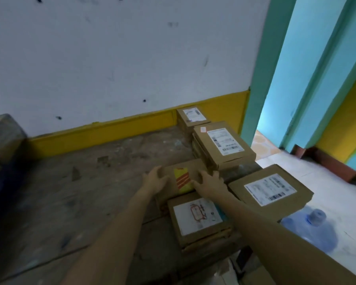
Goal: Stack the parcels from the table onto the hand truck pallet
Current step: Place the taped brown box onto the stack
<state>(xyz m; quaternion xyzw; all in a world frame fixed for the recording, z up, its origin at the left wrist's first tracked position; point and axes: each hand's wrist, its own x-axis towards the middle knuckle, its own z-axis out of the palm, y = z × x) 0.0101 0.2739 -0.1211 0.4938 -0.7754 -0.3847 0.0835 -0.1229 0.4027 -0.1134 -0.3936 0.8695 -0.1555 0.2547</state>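
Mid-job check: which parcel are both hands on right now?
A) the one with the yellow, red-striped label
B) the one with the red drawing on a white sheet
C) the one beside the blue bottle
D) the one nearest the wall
A: the left hand and the right hand touch opposite sides of the yellow-labelled parcel.

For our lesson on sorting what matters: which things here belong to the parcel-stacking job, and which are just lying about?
Belongs to the job: yellow-marked parcel, with left hand and right hand on it; sketch-label parcel; far parcel; barcode parcel; right parcel; table.
Lying about: blue bottle; grey bundle.
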